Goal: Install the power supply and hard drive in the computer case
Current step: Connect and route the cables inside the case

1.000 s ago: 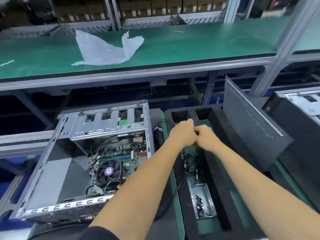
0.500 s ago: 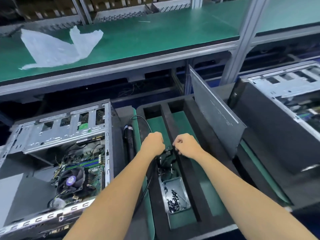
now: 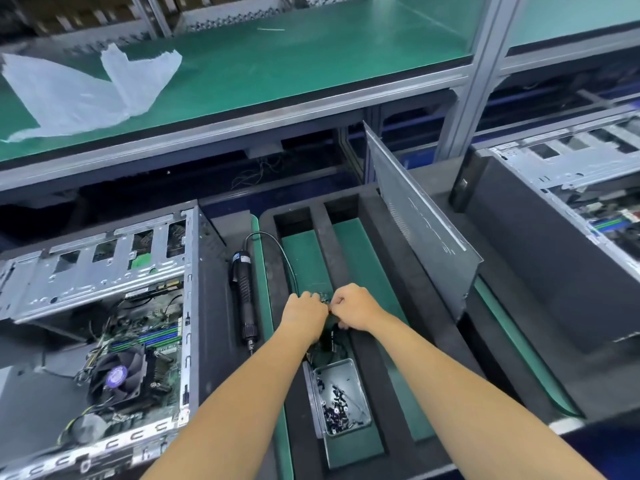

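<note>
Progress looks slight from where I stand: the computer case [image 3: 104, 323] lies open on its side at the left end of the bench, motherboard and CPU fan [image 3: 119, 375] exposed, and I can see neither a power supply nor a hard drive seated in it, or anywhere else on the bench for that matter; the drive cage [image 3: 104, 268] along its far edge looks empty, so both installs seem still to come. The left hand [image 3: 304, 315] and right hand [image 3: 353, 308] are together, knuckles nearly touching, over the left slot of the black foam tray [image 3: 384, 244] in the middle of the bench, both with fingers curled around a small dark bundle, seemingly cable [image 3: 327, 344]; what exactly they pinch is hidden beneath them. Just nearer than the hands sits the metal screw box [image 3: 337, 396], loose dark screws in it. The electric screwdriver [image 3: 244, 296] lies untouched between case and tray, its cord looping toward the far edge. A grey side panel [image 3: 419, 226] leans at the tray's right edge, a second case [image 3: 571, 188] sits at the right end, and a white plastic bag [image 3: 86, 95] is on the upper shelf. Compared with half a second ago, the hands, then slightly apart, have closed together, while the case, screwdriver and screw box have not been moved.
</note>
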The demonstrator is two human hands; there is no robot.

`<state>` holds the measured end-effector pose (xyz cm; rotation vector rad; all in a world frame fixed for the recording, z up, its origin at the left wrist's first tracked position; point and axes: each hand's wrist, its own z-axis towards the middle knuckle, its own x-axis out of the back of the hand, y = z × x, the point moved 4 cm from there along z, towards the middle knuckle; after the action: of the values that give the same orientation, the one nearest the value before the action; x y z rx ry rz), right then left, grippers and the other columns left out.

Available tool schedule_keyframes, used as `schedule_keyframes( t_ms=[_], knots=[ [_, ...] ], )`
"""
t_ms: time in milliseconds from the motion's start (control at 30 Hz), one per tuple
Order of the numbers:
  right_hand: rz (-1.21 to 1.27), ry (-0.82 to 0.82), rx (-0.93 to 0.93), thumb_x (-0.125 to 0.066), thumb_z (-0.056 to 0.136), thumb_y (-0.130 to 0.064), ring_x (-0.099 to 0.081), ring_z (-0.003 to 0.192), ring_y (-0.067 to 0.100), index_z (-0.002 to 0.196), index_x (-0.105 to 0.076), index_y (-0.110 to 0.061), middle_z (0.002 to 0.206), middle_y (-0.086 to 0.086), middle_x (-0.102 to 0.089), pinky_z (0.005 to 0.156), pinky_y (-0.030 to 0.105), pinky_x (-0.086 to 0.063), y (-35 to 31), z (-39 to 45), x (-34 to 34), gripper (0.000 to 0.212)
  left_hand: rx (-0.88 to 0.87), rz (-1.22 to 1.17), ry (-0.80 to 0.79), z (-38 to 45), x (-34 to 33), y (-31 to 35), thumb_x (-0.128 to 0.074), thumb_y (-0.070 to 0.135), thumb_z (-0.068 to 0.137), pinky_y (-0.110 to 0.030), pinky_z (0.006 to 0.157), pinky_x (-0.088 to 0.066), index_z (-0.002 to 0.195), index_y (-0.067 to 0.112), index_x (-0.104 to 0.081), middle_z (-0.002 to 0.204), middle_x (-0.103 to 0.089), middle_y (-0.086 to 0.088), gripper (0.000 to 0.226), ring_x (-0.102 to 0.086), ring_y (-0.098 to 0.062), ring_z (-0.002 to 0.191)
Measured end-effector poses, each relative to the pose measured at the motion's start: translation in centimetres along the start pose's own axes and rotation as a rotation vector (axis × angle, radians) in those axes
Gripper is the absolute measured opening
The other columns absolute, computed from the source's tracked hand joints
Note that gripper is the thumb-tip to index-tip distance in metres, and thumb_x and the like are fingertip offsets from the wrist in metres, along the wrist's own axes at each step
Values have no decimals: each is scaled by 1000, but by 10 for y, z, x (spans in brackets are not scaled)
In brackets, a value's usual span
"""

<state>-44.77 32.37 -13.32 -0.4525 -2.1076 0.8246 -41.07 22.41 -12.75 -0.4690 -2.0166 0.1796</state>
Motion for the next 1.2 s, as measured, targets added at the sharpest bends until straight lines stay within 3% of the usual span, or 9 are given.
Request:
schedule_keyframes(
  t_ms=[200,300,433,567,667,800,900,1033,1200],
  knots=[
    [75,-59,-78,-41,94,-4,-65,59,26,80,-58,-7,75,15,-67,67,34,-59,-7,0,5,22,32,-83,186,1,32,-9,-48,19,91,-37,83,-31,102,16,-62,105,-64,-3,18,-42,-28,115],
    [306,-71,-145,-43,104,-27,-60,58,20,98,-56,-6,76,10,-63,62,32,-57,-13,-2,10,25,72,-270,305,-2,53,-25,-49,22,89,-40,94,-28,94,18,-67,104,-65,0,19,-38,-26,123],
    [543,17,-238,-36,105,-46,-61,71,21,118,-58,-7,93,16,-68,65,31,-55,-24,-6,26,47,88,-832,403,-12,74,-49,-52,23,92,-34,79,-41,82,17,-57,89,-63,-1,13,-57,-26,90],
    [506,150,-164,-31,104,-51,-48,70,16,99,-73,-16,85,5,-54,67,30,-47,-44,-9,47,55,113,-1281,484,-27,89,-69,-49,19,95,-28,57,-35,76,19,-50,71,-54,5,19,-49,-13,63],
    [498,167,-71,-33,104,-51,-49,83,16,86,-71,-25,96,3,-55,82,33,-42,-63,-13,56,49,125,-1547,574,-44,100,-88,-48,20,95,-25,59,-37,77,19,-53,67,-55,6,19,-44,-8,56],
    [475,91,5,-34,103,-52,-45,117,19,108,-68,-24,127,2,-54,106,39,-32,-82,-24,53,44,101,-1881,690,-63,113,-112,-49,16,94,-25,56,-33,76,17,-58,65,-55,5,20,-39,-10,53],
    [528,46,51,-30,104,-51,-54,109,18,121,-66,-12,122,4,-62,96,33,-36,-102,-31,46,56,-19,-2122,732,-75,126,-128,-45,13,97,-21,47,-25,79,14,-56,62,-53,4,21,-30,-8,44],
    [554,-5,152,-23,104,-51,-62,101,28,122,-63,4,101,13,-68,96,37,-38,-137,-42,49,70,-52,-2263,792,-88,132,-152,-41,15,100,-20,42,-21,84,13,-54,59,-53,5,21,-26,-8,40],
    [396,-104,296,-18,102,-56,-54,80,22,121,-62,3,89,12,-62,82,34,-41,-180,-54,55,76,-1,-2392,889,-103,130,-187,-38,16,102,-19,37,-18,83,11,-50,57,-53,3,22,-22,-7,35]
  ],
)
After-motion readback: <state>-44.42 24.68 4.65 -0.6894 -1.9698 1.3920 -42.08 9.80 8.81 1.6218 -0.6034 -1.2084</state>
